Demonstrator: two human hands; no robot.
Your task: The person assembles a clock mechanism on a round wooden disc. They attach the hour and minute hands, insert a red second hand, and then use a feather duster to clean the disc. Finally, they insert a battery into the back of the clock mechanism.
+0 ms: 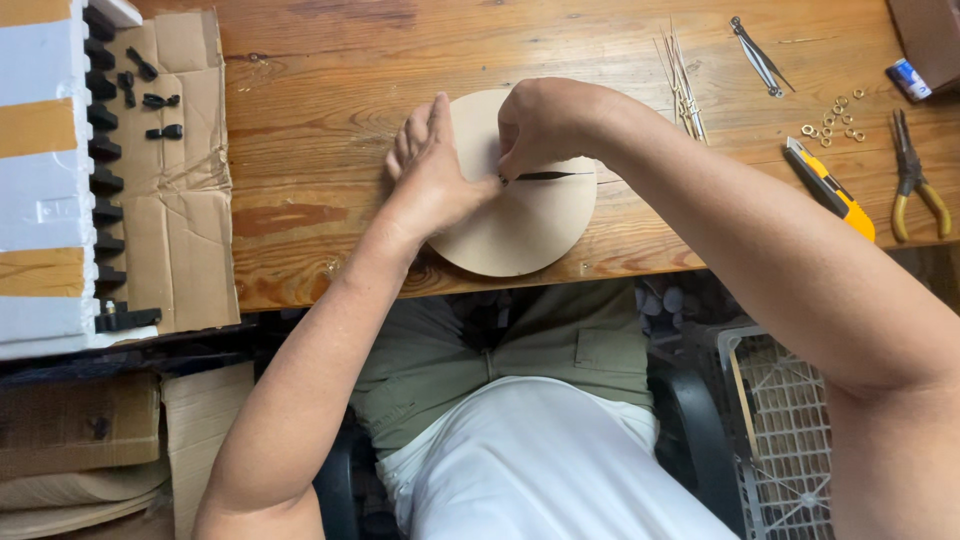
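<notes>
A round tan cardboard disc [520, 225] lies at the near edge of the wooden table [330, 90]. A dark slit [550, 176] runs across its right half. My left hand [432, 170] presses flat on the disc's left part, fingers stretched out. My right hand [545, 125] is curled over the disc's top, fingertips pinched at the left end of the slit. Whether a small tool sits in those fingers is hidden.
To the right lie thin metal rods [682, 75], a pair of tweezers [760, 55], small brass rings [832, 118], a yellow utility knife [830, 190] and yellow-handled pliers [915, 180]. At left are a cardboard sheet [180, 200] with black clips and a white foam block [40, 180]. A wire crate [785, 420] stands below right.
</notes>
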